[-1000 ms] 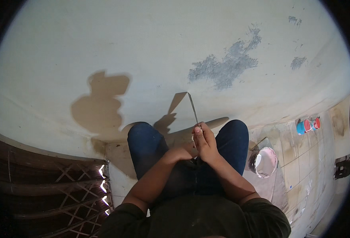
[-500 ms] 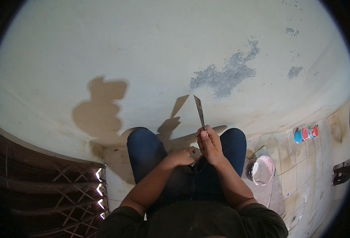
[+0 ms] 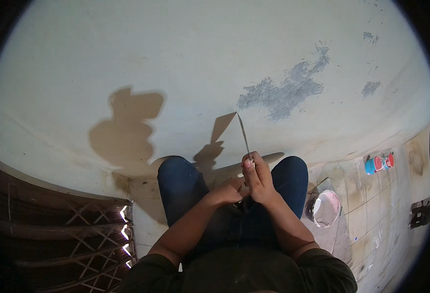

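My right hand (image 3: 259,181) is closed round the handle of a putty knife (image 3: 244,134), its thumb on top. The thin metal blade points up at the pale wall (image 3: 176,58) and is seen nearly edge-on. Its tip meets its own shadow, at or very near the wall surface, just below a rough grey bare patch (image 3: 283,93). My left hand (image 3: 227,192) is low between my knees, close beside the right wrist. Its fingers are curled; what they hold, if anything, is hidden.
A pink-white bucket (image 3: 326,209) stands on the tiled floor right of my knee. Farther right are small blue-and-red tins (image 3: 373,165). A dark folding lattice gate (image 3: 63,229) closes off the left. Smaller grey patches (image 3: 371,88) mark the wall at right.
The blade has turned more edge-on, and its tip has come up against its shadow on the wall. My left hand has shifted slightly right. The view has moved a little left.
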Available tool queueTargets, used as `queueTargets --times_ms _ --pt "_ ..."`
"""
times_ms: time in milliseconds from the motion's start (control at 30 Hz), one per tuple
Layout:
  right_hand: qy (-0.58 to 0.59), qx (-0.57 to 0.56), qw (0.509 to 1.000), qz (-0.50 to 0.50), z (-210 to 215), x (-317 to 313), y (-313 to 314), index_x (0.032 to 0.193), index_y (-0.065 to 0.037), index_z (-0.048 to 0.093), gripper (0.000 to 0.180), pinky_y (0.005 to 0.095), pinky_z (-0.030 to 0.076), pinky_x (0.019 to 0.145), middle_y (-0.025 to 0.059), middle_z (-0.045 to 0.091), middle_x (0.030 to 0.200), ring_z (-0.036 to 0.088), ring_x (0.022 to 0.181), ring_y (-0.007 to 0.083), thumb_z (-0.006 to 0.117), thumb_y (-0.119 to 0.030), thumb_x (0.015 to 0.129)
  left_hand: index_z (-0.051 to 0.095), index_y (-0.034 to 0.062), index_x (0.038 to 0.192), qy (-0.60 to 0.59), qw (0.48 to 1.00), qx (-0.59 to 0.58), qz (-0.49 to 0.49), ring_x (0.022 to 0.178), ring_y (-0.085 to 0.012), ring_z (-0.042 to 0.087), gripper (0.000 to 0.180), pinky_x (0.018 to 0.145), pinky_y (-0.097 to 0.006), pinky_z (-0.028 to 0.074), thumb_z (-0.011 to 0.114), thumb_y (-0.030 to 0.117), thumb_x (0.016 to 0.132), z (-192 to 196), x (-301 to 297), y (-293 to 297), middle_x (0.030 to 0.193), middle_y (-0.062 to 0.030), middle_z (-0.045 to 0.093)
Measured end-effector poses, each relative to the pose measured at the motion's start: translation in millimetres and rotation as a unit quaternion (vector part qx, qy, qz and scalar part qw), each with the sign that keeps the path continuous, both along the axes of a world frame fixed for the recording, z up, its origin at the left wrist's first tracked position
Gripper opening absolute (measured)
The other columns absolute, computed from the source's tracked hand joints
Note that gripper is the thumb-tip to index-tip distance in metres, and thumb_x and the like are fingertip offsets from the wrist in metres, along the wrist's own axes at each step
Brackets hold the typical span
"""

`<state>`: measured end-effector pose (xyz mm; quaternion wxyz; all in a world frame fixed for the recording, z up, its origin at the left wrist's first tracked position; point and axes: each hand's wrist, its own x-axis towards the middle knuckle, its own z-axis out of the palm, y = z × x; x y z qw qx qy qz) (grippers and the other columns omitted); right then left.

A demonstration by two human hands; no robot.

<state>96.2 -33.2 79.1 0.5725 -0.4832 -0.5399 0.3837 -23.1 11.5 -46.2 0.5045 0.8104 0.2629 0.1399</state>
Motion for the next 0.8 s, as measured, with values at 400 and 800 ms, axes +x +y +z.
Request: queueTargets --times_ms 400,800 --pt "-0.090 -0.039 0.995 -0.030 -3 10 -6 0.091 0.000 0.046 0.030 0.0286 0.036 0.053 0.0047 0.043 0.063 0.041 0.057 0.0122 0.039 -0.027 0.104 0.062 -0.0016 0.090 -0.065 0.996 -0.009 0.059 0.069 -0.0277 0.063 0.025 0.063 -0.037 0.048 0.067 0.021 0.080 21 0 2 0.075 -0.0169 0.064" --pt "-0.032 -0.033 0.995 -0.089 -40 -6 -15 0.087 -0.006 0.046 0.032 0.0237 0.033 0.049 -0.0018 0.043 0.062 0.038 0.054 0.0069 0.045 -0.035 0.103 0.062 0.0002 0.089 -0.111 0.991 -0.008 0.080 0.067 -0.0252 0.061 0.017 0.061 -0.036 0.047 0.066 0.015 0.081 29 -3 2 0.075 -0.0150 0.064"
